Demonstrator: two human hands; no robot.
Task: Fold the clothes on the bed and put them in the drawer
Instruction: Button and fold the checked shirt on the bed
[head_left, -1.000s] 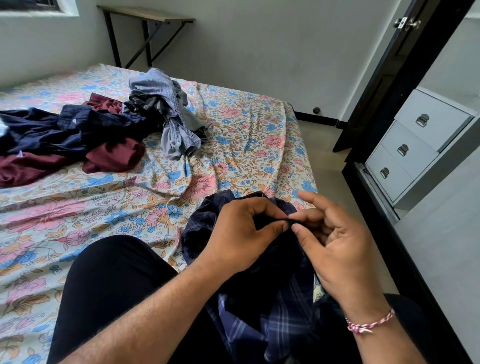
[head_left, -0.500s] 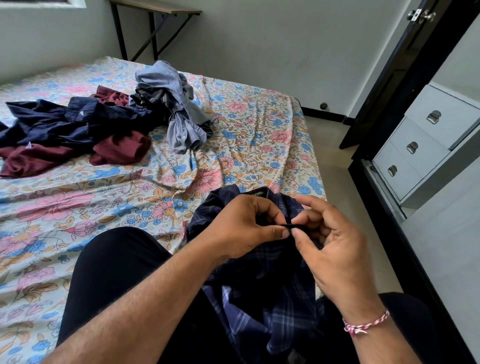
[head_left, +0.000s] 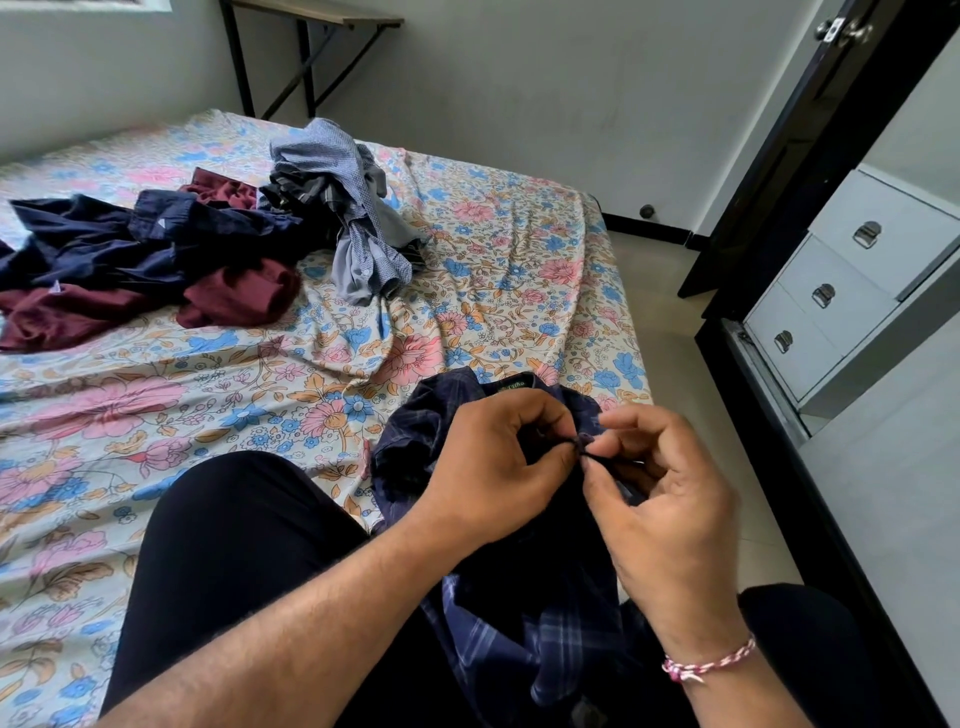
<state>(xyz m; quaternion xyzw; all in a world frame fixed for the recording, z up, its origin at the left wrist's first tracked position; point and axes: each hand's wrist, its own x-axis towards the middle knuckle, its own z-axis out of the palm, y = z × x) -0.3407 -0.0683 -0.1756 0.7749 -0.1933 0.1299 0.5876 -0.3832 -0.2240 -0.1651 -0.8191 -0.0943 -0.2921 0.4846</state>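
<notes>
Right, widest first: the floral-print bedsheet (head_left: 467, 291) fills the view, and a moment ago more of the wall table showed, so the head has tipped down toward the lap. On the sheet's far left, the crumpled navy and maroon garments (head_left: 130, 260) lie heaped together and untouched, with the grey-blue dotted shirt (head_left: 358, 228) bunched just beside them. Off to the right, the white three-drawer chest (head_left: 841, 291) stands with every drawer closed.

Closer in, the dark navy checked shirt (head_left: 519, 634) sits across the person's lap, collar end spilling onto the sheet, its green neck label now peeking out above the knuckles. The left hand (head_left: 488, 467) curls in, thumb and forefinger pinching the shirt's edge. The right hand (head_left: 670, 499) meets it, thumb and forefinger pinching the same spot, the other fingers loosely bent. Half a second back the fingertips were closed tight together; now a small dark nub, likely a button, shows between them.

So I'd judge this is buttoning at the collar, preparation before any fold. One shirt in hand, the pile waiting, nothing in a drawer yet: early days.
</notes>
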